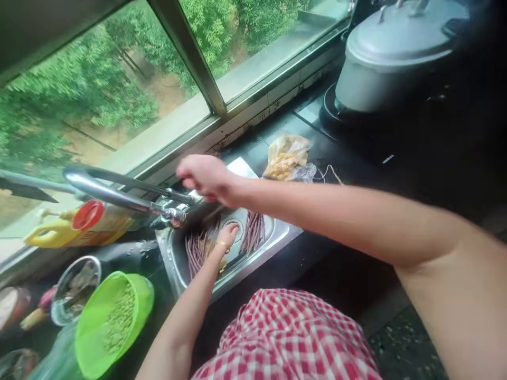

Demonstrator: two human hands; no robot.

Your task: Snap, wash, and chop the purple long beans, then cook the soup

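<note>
My left hand [228, 235], with a thin bangle at the wrist, reaches down into the steel sink [273, 240] near the drain ring [238, 226]. Its fingers are too small and turned away to show a grip. Long purple beans lie in two groups, one bunch [194, 253] left of that hand and another bunch [252, 232] right of it. Some yellowish bits [224, 264] lie by the left wrist. My right hand [204, 178] is closed in a fist above the sink's back edge, beside the base of the curved tap [106, 190]. Whatever it may grip is hidden.
A green bowl of pale pieces [122, 316], a steel bowl [77, 290] and a yellow container with a red cap [87, 214] stand left of the sink. To the right are a plastic bag of yellow pieces [285, 158] and a large pressure cooker [396, 58] on a stove.
</note>
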